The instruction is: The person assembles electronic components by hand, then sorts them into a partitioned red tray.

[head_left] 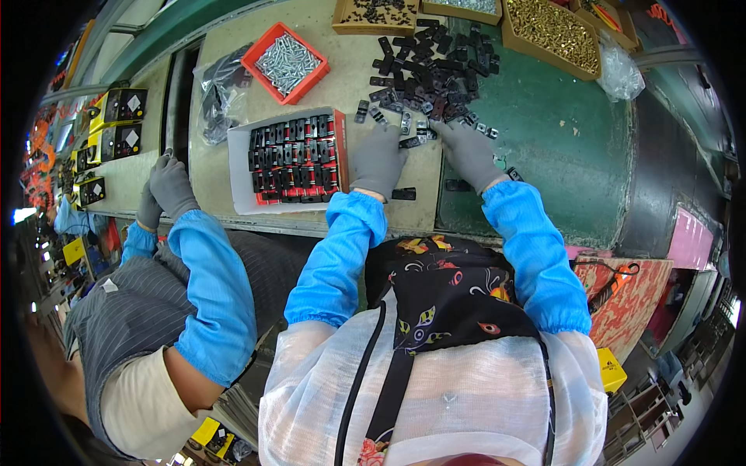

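Both my hands wear grey gloves and reach over the workbench at the near edge of a pile of small black parts (439, 70). My left hand (378, 163) is beside the open box, fingers bent and drawn together. A small black part with a shiny metal end (413, 142) lies right at its fingertips. To the right, my right hand (471, 153) points inward, thumb and fingers closed near the same parts; its grip is hidden. Left of my left hand, a white-and-red box (242, 175) holds rows of black parts with metal pins. One loose black part (404, 193) lies near my left wrist.
A red tray (249, 56) of silver screws stands behind the box, beside a clear plastic bag (217, 101). Cardboard boxes of small black (373, 31) and brass pieces (509, 35) line the back. At left, a co-worker's gloved hands (172, 185) are near yellow-and-black boxes (116, 144).
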Tool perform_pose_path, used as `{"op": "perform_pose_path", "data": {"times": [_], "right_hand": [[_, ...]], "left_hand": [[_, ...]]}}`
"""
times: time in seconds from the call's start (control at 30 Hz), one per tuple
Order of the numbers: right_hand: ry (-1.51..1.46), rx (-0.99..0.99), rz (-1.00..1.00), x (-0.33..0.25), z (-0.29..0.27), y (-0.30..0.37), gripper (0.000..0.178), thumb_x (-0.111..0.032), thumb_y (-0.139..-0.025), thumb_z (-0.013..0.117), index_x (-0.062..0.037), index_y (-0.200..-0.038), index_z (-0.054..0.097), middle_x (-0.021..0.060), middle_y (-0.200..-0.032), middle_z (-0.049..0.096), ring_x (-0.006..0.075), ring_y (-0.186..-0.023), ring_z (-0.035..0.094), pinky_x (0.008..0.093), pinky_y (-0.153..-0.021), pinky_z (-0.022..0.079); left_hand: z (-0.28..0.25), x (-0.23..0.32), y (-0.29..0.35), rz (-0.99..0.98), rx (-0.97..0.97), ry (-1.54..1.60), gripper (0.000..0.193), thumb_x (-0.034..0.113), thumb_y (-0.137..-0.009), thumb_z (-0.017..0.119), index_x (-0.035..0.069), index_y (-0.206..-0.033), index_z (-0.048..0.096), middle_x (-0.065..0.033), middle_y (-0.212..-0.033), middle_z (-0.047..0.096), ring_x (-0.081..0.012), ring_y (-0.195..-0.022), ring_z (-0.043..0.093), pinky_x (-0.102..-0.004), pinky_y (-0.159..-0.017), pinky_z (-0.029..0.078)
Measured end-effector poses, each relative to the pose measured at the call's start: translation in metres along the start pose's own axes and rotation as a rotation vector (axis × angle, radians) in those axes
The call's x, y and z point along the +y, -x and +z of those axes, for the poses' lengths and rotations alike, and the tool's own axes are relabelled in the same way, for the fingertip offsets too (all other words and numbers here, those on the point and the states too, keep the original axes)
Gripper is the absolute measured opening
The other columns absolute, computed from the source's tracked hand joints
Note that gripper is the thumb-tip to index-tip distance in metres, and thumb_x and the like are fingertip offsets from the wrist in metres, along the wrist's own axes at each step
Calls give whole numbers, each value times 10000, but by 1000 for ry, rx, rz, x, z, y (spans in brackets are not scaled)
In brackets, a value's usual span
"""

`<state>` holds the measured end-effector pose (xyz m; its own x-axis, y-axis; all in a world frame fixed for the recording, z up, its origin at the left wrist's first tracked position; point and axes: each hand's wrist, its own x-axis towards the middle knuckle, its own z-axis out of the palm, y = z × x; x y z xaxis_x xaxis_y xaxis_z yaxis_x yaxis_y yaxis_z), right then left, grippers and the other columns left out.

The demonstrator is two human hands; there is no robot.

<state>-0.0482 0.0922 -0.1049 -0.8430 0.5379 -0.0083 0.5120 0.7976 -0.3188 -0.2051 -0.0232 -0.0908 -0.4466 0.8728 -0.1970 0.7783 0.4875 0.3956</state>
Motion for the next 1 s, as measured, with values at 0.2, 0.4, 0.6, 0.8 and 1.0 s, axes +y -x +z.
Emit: {"op": "perform_pose_path", "data": {"times": [0.2,0.4,0.6,0.8,1.0], "right_hand": [[150,-28,-44,5,0,-21,352,-128,-831,551,-222,-1169,573,58,-849,567,248,-803,599,377,-655,493],[221,-61,-39,19,-11,-32,331,-107,-845,502,-212,-1144,596,59,-872,589,236,-829,620,370,-659,516],[167,-64,-70,7,-8,-31,357,-189,-812,597,-211,-1168,568,54,-880,575,255,-821,606,385,-672,502],[93,-115,98,-10,-4,-42,286,-111,-821,544,-160,-1100,581,113,-917,599,289,-821,642,412,-660,521],[-84,-103,212,-10,-6,-45,231,-110,-778,588,-120,-1008,576,160,-943,589,338,-811,633,443,-682,516]], "left_hand": [[18,3,-6,-19,-44,-31,295,271,-759,674,130,-1012,617,-107,-941,611,-320,-837,624,-442,-702,494],[16,8,-7,-52,-55,54,252,276,-776,659,118,-967,612,-118,-946,622,-313,-843,626,-436,-698,490],[25,13,-5,-120,7,58,212,259,-796,650,100,-927,601,-124,-919,640,-332,-794,632,-441,-661,490],[26,13,-3,-79,-26,53,190,251,-797,648,97,-893,592,-137,-899,631,-341,-776,628,-449,-650,491],[32,18,1,-141,49,-14,195,247,-777,660,99,-887,596,-130,-900,594,-336,-796,623,-456,-658,493]]}}
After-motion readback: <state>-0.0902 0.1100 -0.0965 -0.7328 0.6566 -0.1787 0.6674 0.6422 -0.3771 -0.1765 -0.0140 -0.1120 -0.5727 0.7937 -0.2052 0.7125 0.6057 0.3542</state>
